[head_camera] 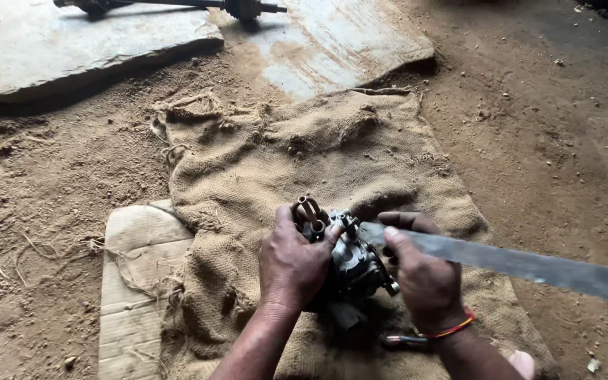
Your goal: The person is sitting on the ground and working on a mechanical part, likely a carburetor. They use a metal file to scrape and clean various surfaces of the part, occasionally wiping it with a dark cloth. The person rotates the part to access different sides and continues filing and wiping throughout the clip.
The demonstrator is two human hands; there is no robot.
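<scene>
Sandy dirt floor (51,211) all round us, w/ two flat stone slabs at the top: one at upper left (72,46), one at upper centre (339,42). One long dark axle shaft (177,5) lies across their far edge. One burlap sack (304,162) is spread on the dirt, its near-left part overlapping one piece of cardboard (138,281).

We hold one small greasy engine part (353,264), approx. at the near-centre of the sack, raised just above it between both hands. It has three short rusty tubes (307,211) sticking up at its top left.

Our left hand (291,264) wraps the part's left side, fingers curled together round the body, thumb tip up near the tubes. Our right hand (423,278) grips one long flat metal blade (529,266): fingers closed round it, thumb pressed along its top face. The blade's end sits against the part's top; the rest runs out to the right, past the sack's edge. One red-and-yellow thread band (452,329) circles the right wrist.

One small tool w/ a reddish handle (406,340) lies on the sack just under that wrist; can't tell what kind.
</scene>
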